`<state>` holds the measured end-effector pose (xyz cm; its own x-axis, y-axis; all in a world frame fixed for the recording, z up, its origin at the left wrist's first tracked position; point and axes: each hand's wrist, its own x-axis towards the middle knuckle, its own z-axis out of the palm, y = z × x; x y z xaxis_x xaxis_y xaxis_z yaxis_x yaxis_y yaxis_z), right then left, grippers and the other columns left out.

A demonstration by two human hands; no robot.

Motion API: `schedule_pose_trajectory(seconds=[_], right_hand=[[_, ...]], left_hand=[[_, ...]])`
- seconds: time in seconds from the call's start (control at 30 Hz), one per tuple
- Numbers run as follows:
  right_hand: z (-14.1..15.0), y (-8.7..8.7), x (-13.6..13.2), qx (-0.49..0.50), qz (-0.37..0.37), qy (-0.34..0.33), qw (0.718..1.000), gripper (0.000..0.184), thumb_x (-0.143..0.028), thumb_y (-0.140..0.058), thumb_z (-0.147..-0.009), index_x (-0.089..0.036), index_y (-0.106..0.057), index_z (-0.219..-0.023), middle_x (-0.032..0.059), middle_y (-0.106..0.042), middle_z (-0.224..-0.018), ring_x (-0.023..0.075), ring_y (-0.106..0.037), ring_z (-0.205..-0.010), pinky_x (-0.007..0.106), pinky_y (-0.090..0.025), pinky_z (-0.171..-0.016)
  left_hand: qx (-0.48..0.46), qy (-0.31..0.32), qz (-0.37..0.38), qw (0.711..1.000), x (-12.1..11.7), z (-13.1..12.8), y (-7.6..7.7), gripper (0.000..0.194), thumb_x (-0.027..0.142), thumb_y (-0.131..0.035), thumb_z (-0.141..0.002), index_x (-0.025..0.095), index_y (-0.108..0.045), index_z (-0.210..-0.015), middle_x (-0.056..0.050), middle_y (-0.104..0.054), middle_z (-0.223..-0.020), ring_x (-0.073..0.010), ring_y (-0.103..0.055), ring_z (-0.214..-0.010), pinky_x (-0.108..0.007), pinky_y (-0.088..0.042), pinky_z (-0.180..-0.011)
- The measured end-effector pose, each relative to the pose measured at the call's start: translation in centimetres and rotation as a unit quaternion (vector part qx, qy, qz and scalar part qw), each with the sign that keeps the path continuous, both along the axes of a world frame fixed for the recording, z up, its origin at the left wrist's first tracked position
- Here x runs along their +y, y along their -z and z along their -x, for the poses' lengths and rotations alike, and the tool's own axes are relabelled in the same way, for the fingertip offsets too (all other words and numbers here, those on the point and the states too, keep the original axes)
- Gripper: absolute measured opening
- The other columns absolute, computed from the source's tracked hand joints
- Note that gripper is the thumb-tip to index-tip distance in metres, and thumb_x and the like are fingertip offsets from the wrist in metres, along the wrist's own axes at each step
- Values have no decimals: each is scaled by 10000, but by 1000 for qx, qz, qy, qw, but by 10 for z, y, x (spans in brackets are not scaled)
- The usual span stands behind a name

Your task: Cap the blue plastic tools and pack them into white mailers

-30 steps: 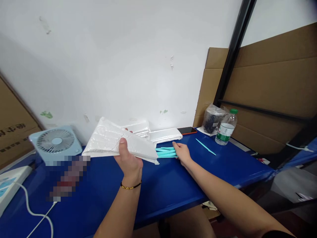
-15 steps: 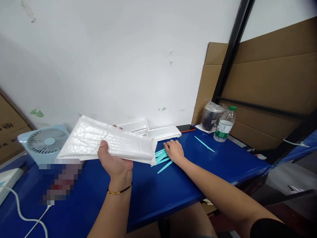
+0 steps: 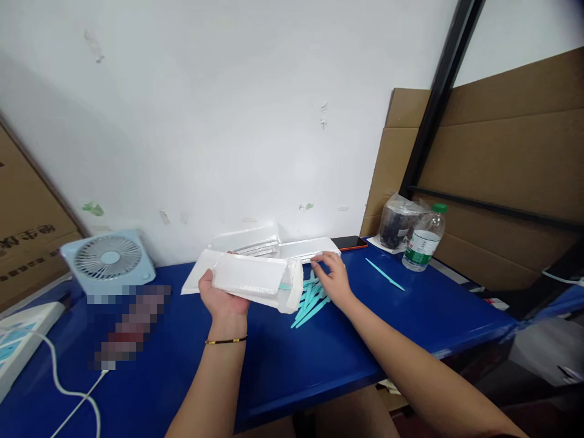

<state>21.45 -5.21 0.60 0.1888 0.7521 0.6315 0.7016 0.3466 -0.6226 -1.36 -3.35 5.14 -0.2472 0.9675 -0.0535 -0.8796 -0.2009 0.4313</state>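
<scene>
My left hand [image 3: 222, 299] grips a stack of white padded bags [image 3: 249, 278] from below, held over the blue table [image 3: 292, 359]; the stack's right end droops open and a teal stick shows inside it. My right hand [image 3: 333, 278] rests with its fingers spread flat on a loose pile of teal plastic sticks [image 3: 309, 304] lying on the table just right of the bags.
More white bags [image 3: 278, 245] are stacked by the wall. A phone [image 3: 349, 243], a dark filled bag [image 3: 396, 222] and a water bottle [image 3: 424, 243] stand at the back right, with one loose teal stick [image 3: 384, 274] nearby. A small fan [image 3: 107, 260] stands left; cardboard lines both sides.
My left hand lowered the bag stack and brought it nearer the sticks. The sticks fanned out under my right hand, which stayed on them.
</scene>
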Motion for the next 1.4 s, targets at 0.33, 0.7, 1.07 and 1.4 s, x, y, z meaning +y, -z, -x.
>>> schedule_pose_trajectory(seconds=[0.33,0.7,1.07,1.4], right_hand=[[52,-30,-31,-28,94,-108,989,71,-258,-691,-645,-234,-674,-710,58,-516,-1094,273,-432,-1125,417,-336,-930],[0,-16,-10,-119,138,-174,968,73,-235,-587,-741,-200,-651,-743,59,-538,-1116,200,-560,-970,280,-429,-726],[-57,-9,29,-257,288,-368,846,1092,-500,-809,-438,-310,-301,-1385,77,-301,-1407,356,-178,-1315,480,-174,-1064],[-51,-9,17,-253,260,-367,857,607,-494,-733,-611,-303,-576,-1164,39,-529,-1004,225,-475,-952,304,-410,-774]], left_hand=[[-5,-47,-49,998,-15,-18,-4,376,408,-393,-739,154,-611,-910,-64,-662,-891,-221,-616,-928,-342,-472,-872],[32,-131,-23,991,11,19,-9,379,377,-398,-746,146,-582,-983,-66,-644,-945,-215,-611,-946,-334,-490,-865],[-16,-184,171,968,27,35,33,271,370,-476,-841,202,-559,-1037,-13,-619,-1007,-157,-614,-931,-273,-530,-787],[36,-39,258,965,-13,39,36,51,127,-528,-805,165,-548,-832,-2,-596,-803,-85,-603,-720,-196,-515,-682]])
